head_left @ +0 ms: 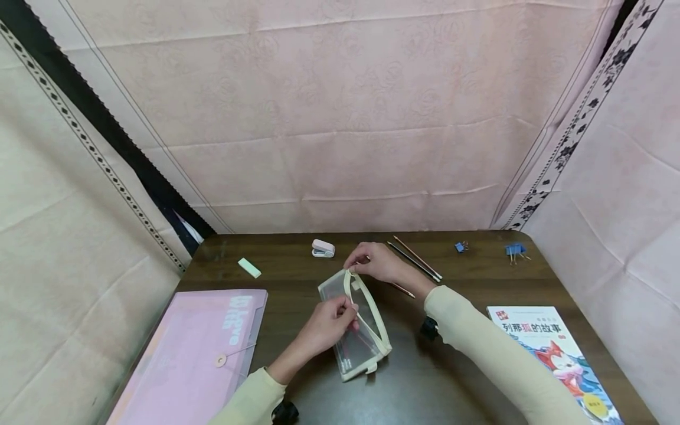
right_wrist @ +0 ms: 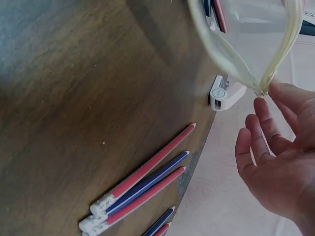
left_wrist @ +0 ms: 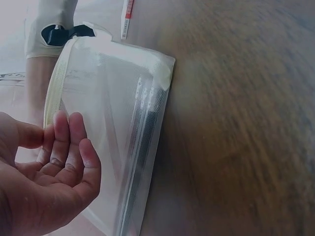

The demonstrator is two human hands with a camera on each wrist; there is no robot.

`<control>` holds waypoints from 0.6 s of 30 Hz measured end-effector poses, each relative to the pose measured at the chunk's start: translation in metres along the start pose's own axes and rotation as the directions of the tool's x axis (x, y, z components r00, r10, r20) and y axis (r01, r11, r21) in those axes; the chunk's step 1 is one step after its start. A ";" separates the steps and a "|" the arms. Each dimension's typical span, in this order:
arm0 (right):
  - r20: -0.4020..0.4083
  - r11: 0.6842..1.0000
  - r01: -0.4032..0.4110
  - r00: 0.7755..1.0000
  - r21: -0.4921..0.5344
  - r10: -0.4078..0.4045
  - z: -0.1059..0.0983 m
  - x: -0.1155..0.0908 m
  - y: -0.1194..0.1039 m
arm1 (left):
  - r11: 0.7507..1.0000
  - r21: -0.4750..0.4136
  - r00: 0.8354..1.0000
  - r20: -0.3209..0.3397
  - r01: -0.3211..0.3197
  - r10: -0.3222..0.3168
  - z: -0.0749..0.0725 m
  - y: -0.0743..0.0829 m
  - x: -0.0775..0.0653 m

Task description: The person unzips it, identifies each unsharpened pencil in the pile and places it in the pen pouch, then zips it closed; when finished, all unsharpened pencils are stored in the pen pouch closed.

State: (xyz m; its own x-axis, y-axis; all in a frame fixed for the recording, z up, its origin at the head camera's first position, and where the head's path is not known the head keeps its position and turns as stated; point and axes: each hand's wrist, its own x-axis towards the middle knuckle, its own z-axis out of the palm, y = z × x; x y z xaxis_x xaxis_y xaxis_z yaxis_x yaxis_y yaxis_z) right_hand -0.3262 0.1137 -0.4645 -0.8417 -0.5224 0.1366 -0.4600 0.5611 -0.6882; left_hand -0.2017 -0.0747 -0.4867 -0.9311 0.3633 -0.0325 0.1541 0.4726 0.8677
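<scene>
A clear mesh zip pouch (head_left: 350,351) with a cream zipper edge stands tilted at the middle of the table, its mouth spread apart. My left hand (head_left: 325,323) pinches the near side of the zipper edge between thumb and forefinger, the other fingers loosely bent beside the mesh. At the zipper's far end, my right hand (head_left: 379,262) pinches the corner where both zipper sides meet. Through the opening, the right wrist view shows red and dark pencils (right_wrist: 219,14) inside. More red and blue pencils (right_wrist: 152,160) with white ends lie on the table by the right hand.
A pink folder (head_left: 196,348) lies at left and a picture book (head_left: 563,354) at right. Toward the back are a pale green eraser-like block (head_left: 249,268), a white stapler (head_left: 323,248), a small blue binder clip (head_left: 460,247) and a larger blue binder clip (head_left: 515,250).
</scene>
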 end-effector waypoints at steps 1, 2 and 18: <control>0.000 1.000 0.002 1.000 -0.011 -0.002 0.000 0.000 0.000 | 1.000 -0.005 1.000 0.001 -0.002 0.002 0.000 0.000 0.000; -0.003 1.000 0.007 1.000 -0.018 -0.007 0.000 0.000 0.001 | 1.000 -0.008 1.000 0.000 -0.004 0.004 0.000 -0.001 0.000; -0.164 0.999 0.044 0.985 -0.003 -0.044 0.010 -0.009 0.002 | 0.993 0.057 0.985 0.146 -0.099 0.090 -0.013 0.002 0.005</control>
State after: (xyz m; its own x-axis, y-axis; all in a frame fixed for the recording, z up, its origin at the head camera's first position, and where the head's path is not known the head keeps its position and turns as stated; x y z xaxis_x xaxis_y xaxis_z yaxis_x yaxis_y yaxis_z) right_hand -0.3168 0.1134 -0.4744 -0.8558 -0.4340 0.2816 -0.4973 0.5399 -0.6791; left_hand -0.2105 -0.0828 -0.4788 -0.8552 0.5176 -0.0265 0.2642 0.4794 0.8369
